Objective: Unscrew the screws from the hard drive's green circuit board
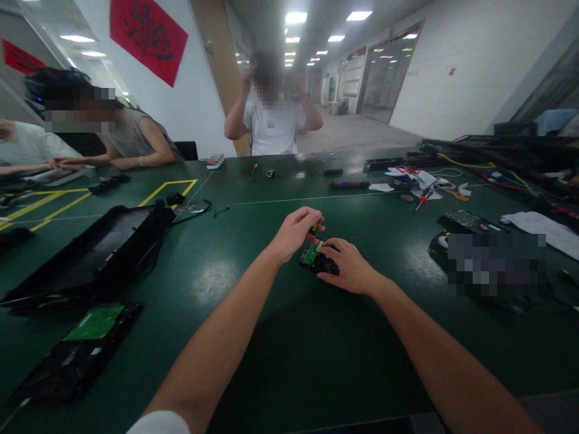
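My left hand point(299, 230) is closed round a small yellow-and-black handle point(313, 228), which looks like a screwdriver's; most of it is hidden by the fingers. Just below it, a black device with an exposed green circuit board point(310, 254) lies on the table. My right hand point(350, 265) grips that device from its right side, thumb at the near edge and fingers over the top. Whether the tool's tip touches the board cannot be made out.
On the green table point(262, 319), a long black housing point(97, 253) and another board unit point(94, 322) lie left. At right are a board unit point(470, 221), a red screwdriver point(423, 199) and cables point(511, 178). A person point(274, 126) sits opposite; others are at left.
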Demonstrator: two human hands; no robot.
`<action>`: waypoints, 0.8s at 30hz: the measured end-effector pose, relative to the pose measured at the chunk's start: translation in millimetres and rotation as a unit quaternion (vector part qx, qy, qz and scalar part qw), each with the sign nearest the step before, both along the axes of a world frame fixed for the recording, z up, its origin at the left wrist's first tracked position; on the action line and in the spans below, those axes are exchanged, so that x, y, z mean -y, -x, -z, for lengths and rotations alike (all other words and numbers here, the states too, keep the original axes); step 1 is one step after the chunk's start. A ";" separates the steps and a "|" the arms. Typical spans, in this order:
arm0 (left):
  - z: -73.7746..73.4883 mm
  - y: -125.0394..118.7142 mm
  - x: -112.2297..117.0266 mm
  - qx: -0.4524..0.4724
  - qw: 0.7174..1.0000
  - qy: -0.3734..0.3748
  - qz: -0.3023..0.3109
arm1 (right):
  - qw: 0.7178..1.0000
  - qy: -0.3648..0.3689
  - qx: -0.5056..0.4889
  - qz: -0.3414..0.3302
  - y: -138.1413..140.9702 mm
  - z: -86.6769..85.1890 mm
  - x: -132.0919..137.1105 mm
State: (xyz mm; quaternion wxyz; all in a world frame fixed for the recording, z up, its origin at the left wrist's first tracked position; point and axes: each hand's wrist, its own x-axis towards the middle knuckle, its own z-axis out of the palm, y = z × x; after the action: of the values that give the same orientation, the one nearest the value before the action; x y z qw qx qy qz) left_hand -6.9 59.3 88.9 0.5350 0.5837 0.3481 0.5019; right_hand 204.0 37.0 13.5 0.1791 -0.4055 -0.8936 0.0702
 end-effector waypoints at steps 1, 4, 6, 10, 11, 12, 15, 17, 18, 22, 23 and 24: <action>-0.6 1.6 -0.9 -0.024 0.999 -0.017 -0.012 | 1.000 0.000 -0.002 0.000 -0.3 0.3 0.0; -1.2 4.3 -3.7 -0.082 0.993 -0.056 -0.056 | 1.000 0.001 -0.001 0.000 -0.6 0.2 0.3; -0.7 4.4 -5.3 -0.084 0.991 -0.059 -0.081 | 1.000 0.001 0.001 0.001 -0.3 -0.8 0.6; 1.1 2.5 -6.7 -0.024 0.996 -0.023 -0.082 | 1.000 0.005 0.003 0.001 0.9 -3.6 1.5; 1.8 1.9 -6.5 -0.001 0.997 -0.010 -0.072 | 1.000 0.005 0.002 0.002 1.1 -4.1 1.7; 2.7 1.2 -6.1 0.021 0.998 0.003 -0.060 | 1.000 0.006 0.001 0.002 1.3 -4.5 1.8; 6.0 -1.2 -5.0 0.070 0.997 0.031 -0.015 | 1.000 0.005 0.000 0.001 1.6 -5.0 2.1; 8.0 -2.6 -4.9 0.086 0.995 0.040 0.007 | 1.000 0.003 0.000 -0.001 1.6 -4.8 2.2; 8.5 -2.9 -5.1 0.088 0.995 0.044 0.013 | 1.000 0.003 0.000 -0.002 1.5 -4.5 2.2; 6.9 -1.0 -6.7 0.031 0.999 0.022 -0.011 | 1.000 0.000 -0.005 -0.002 0.5 -2.3 1.7; 5.7 0.0 -7.0 0.004 0.999 0.005 -0.032 | 1.000 -0.002 -0.007 -0.002 0.2 -1.6 1.6; 4.5 1.1 -7.1 -0.023 0.998 -0.012 -0.058 | 1.000 -0.003 -0.008 -0.002 -0.1 -1.2 1.4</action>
State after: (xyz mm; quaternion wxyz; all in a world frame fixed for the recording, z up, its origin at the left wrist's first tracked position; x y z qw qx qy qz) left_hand -8.0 66.4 84.4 0.4897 0.5803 0.3871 0.5231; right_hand 204.0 35.6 14.7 0.1874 -0.4028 -0.8931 0.0710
